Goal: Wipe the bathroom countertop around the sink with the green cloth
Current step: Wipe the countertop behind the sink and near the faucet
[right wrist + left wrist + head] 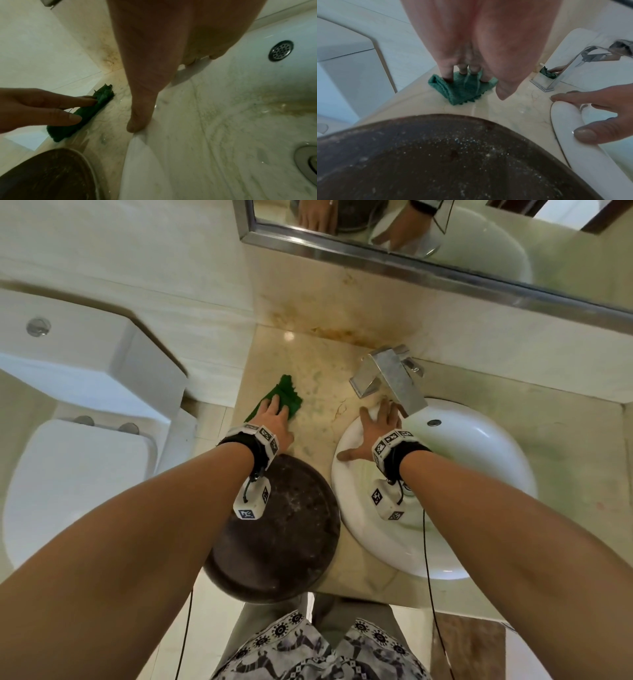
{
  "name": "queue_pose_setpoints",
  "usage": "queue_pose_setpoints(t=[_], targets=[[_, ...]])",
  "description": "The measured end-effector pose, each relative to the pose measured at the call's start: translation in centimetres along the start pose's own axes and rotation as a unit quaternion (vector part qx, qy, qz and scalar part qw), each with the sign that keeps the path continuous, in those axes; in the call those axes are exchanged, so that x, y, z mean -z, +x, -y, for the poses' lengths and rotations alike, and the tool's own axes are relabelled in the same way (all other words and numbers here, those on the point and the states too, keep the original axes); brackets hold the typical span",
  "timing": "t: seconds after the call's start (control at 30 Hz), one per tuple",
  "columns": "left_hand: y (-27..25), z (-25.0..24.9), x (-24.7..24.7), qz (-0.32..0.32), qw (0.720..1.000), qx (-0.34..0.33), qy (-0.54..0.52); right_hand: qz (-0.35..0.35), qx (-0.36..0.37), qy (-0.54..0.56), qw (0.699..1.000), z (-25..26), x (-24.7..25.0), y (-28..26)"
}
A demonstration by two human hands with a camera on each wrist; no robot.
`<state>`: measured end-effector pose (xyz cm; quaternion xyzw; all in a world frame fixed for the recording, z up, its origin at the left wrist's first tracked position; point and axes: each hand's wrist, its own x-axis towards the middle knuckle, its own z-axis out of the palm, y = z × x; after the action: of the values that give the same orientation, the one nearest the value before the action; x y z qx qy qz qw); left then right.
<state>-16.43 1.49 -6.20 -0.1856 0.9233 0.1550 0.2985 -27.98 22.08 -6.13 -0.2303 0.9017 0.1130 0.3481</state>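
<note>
A folded green cloth (pixel 281 397) (pixel 462 89) (pixel 82 113) lies on the beige marble countertop (pixel 325 378) left of the white sink (pixel 479 460). My left hand (pixel 274 416) (pixel 467 70) presses straight fingers flat onto the cloth, near the counter's left edge. My right hand (pixel 373 426) (pixel 594 108) rests spread on the sink's left rim (pixel 137 142), thumb on the rim and fingers over its far side, just below the chrome faucet (pixel 390 378).
A dark round dish (pixel 277 529) sits on the counter's front left, right below my left wrist. A toilet (pixel 78 440) stands left of the counter. A mirror (pixel 445 241) hangs above a stained backsplash (pixel 342 320). Wet streaks show between cloth and sink.
</note>
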Motion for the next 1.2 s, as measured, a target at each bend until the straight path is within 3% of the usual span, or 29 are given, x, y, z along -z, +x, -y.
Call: queue_pose_setpoints(t=[0.37,0.6,1.0,1.2], targets=[[1.9,-2.8,-0.7,0.026,0.997,-0.046,0.047,0.010,0.001,0.000,1.000,0.7,0.4,-0.1],[1.4,-4.1,-1.5,0.046,0.993,-0.087,0.070,-0.002,0.052,-0.121,0.991,1.5,-0.1,-1.6],[-0.4,-0.2,-1.0,0.030,0.998,-0.026,0.040,0.019,0.051,-0.110,0.992,2.0,-1.1,-0.8],[-0.2,-0.2,-1.0,0.050,0.995,-0.063,0.052,0.023,0.051,-0.122,0.991,2.2,-1.0,-0.3]])
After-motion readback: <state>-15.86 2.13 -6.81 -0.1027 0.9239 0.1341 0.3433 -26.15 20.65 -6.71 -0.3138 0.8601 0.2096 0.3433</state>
